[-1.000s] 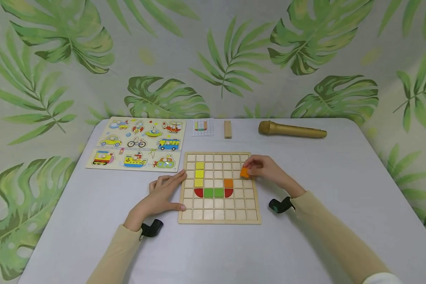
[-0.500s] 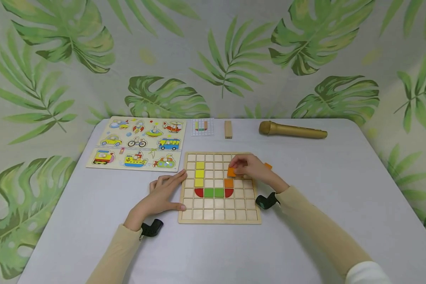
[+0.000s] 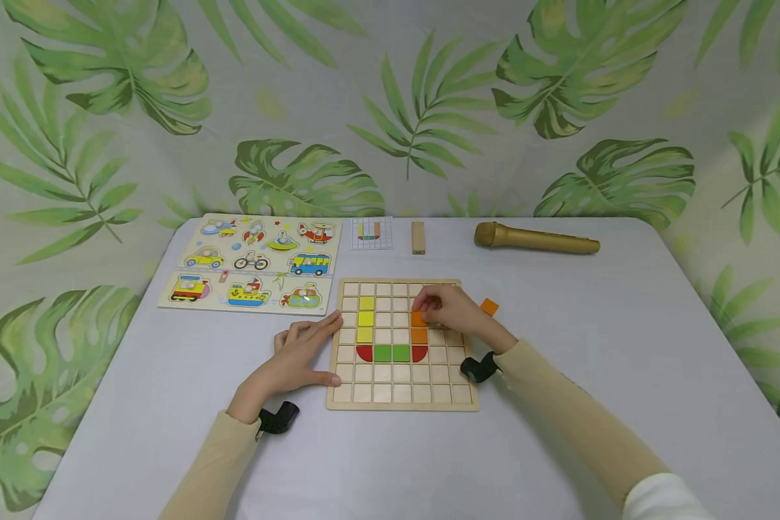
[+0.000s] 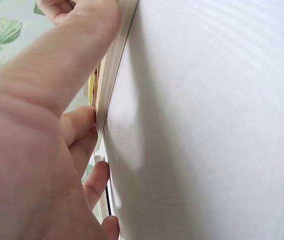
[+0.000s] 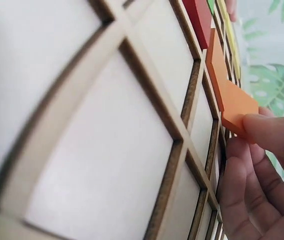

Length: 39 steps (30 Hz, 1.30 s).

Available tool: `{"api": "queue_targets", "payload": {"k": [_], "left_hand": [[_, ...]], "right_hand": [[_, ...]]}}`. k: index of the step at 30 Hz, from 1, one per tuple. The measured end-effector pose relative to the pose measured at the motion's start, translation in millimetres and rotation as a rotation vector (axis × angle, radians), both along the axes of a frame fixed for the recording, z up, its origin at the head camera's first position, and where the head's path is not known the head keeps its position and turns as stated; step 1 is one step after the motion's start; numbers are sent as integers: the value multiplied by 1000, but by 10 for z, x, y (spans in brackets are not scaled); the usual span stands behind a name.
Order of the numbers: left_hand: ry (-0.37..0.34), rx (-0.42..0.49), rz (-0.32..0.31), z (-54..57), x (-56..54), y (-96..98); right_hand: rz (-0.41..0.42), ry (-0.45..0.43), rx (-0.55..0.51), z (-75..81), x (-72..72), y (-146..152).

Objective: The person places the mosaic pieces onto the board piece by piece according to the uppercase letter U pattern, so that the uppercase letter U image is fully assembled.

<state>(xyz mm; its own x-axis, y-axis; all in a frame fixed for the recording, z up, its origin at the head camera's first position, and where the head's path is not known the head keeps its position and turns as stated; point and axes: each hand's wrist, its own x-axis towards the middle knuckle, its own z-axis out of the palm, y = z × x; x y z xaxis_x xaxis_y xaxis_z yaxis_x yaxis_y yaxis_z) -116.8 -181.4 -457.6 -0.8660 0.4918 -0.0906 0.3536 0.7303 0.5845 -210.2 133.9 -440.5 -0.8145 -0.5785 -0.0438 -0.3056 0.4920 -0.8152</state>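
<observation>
My right hand (image 3: 451,308) pinches an orange square tile (image 5: 239,107) between thumb and fingers, tilted over a cell of the wooden grid board (image 3: 403,406). Just below that cell lies another orange tile (image 3: 419,336), set in the board. My left hand (image 3: 299,359) rests at the board's left edge, thumb and fingertips touching the rim, fingers fairly straight. Yellow tiles (image 3: 366,318) form a column at the left. Along the bottom of the pattern sit two green tiles (image 3: 392,353) between two red rounded pieces, including a red piece (image 3: 419,353) at the right.
A loose orange tile (image 3: 490,307) lies right of the board. Behind it are a pattern card (image 3: 372,233), a wooden block (image 3: 418,237) and a gold microphone (image 3: 536,237). A vehicle puzzle board (image 3: 250,263) stands at the back left, close to my left fingertips.
My right hand has carried the orange tile leftward from the board's right edge to the cell above the placed orange tile. The loose orange tile has come into sight. The left hand stays put.
</observation>
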Motion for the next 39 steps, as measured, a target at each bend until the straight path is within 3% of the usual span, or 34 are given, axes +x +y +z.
{"api": "queue_targets", "payload": {"k": [14,24,29,39], "left_hand": [[-5,-5,3,-3,-7,3],[-1,5,10,5,4,6],[-7,5,8,-2,3,5],[-9,-2,10,7,-2,8]], "right_hand": [[5,42,22,-18,5,0],[-88,-173,-184,-12,-55,263],[-145,-234,-271,-33,-96,501],[-258,-221,-298,-29,-92,986]]}}
